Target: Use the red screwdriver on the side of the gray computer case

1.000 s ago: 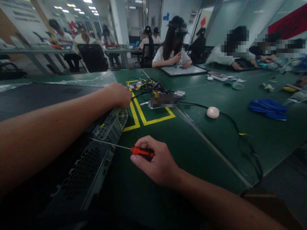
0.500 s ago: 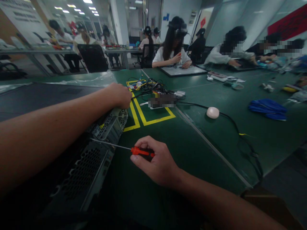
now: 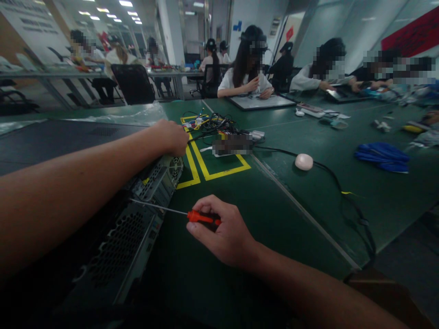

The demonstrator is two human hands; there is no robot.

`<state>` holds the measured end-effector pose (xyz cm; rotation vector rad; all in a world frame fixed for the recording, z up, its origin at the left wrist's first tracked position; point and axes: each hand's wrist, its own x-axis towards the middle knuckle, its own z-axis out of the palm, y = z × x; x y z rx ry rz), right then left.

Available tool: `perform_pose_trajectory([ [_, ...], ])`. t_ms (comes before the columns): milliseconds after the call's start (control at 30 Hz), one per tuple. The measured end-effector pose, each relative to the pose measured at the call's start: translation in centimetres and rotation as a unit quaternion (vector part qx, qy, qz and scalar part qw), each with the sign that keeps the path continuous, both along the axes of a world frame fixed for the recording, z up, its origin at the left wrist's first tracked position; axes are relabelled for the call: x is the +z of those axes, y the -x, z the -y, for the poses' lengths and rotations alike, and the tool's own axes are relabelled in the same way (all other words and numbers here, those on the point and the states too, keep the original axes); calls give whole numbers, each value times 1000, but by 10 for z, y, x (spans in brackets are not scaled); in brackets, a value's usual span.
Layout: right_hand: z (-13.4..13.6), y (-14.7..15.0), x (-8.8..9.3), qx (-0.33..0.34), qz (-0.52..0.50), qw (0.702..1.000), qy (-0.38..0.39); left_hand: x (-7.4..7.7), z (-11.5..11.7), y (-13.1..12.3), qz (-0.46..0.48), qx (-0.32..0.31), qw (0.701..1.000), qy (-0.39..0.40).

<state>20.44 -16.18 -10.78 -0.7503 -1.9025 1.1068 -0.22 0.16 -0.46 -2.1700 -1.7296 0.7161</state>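
A dark computer case [image 3: 65, 137] lies at the left, its metal rear panel [image 3: 151, 224] with honeycomb vents and a round fan grille facing right. My left hand [image 3: 174, 137] is closed over the far corner of the case, above the fan grille; its fingertips are mostly hidden. Lower down, my right hand [image 3: 222, 228] holds a screwdriver [image 3: 202, 218] by its orange and black handle. The thin shaft points left, with the tip against or very near the rear panel, below my left forearm. Exactly what the tip touches is too dark to tell.
Beyond the case, a heap of cables [image 3: 219, 122] lies on the green table [image 3: 291, 242] near yellow tape markings [image 3: 226, 173]. To the right are a pale rounded object [image 3: 303, 161], a long black cable [image 3: 332, 176] and a blue bundle [image 3: 382, 156]. Several people work at tables behind.
Both my hands and the screwdriver stay in practically the same place. At the far right, a co-worker has raised a dark flat object a little; another co-worker's hand has shifted slightly.
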Motion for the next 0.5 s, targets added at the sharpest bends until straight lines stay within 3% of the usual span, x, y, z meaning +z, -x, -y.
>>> perform_pose_trajectory([
  [233,0,0,0,-6,6,1000,-3,-6,-11,10,57,-1,998,-8],
  [500,-1,0,-1,0,-8,1000,-9,-5,-11,9,50,10,999,-1],
])
